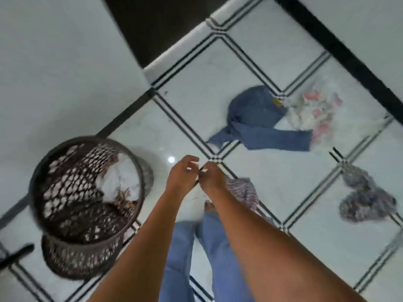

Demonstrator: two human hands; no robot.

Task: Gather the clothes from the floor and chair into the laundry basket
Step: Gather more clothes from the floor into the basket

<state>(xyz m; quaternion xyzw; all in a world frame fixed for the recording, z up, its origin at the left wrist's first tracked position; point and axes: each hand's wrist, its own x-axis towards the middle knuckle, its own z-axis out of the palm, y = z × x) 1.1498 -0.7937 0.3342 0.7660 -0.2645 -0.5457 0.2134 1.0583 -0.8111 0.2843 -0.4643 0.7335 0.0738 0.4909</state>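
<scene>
Lying blue garment [259, 120], sleeve [281, 141] pointing right

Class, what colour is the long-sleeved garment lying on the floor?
Blue long-sleeved garment, clearest in the head view.

Both bare forearms reached forward and down from the lower edge of the view, converging until the hands met. The left hand [182, 174] had its fingers curled loosely inward, and the right hand [212, 177] was bent the same way, fingertips touching the left's. Below them stood the person's blue-trousered legs [209, 247] and one bare foot [209, 206].
</scene>
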